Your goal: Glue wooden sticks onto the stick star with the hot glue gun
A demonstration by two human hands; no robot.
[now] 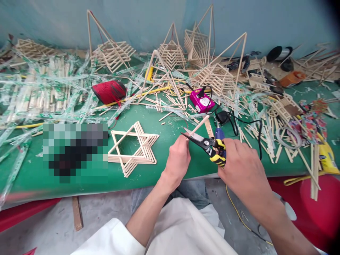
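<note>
My left hand [178, 161] is closed around a thin wooden stick [199, 125], whose far end points up and to the right. In my right hand [240, 164] are yellow-and-black shears [206, 143]. Their blades are parted, and the stick passes at the blades beside my left fingers; whether they touch it I cannot tell. A star-shaped frame of stacked wooden sticks [145, 150] lies flat on the green tabletop [148, 179], left of my left hand. Just beyond the shears a blue-handled tool [219, 134] lies partly hidden behind my right hand.
Stick frames [171, 55] stand along the wall. A red thread spool [109, 91], a pink power socket [202, 101] and a black cable [261, 138] lie across the middle. Plastic-wrapped sticks [53, 86] cover the left. Loose sticks, a tape roll [288, 137] and a yellow packet [328, 157] are at right.
</note>
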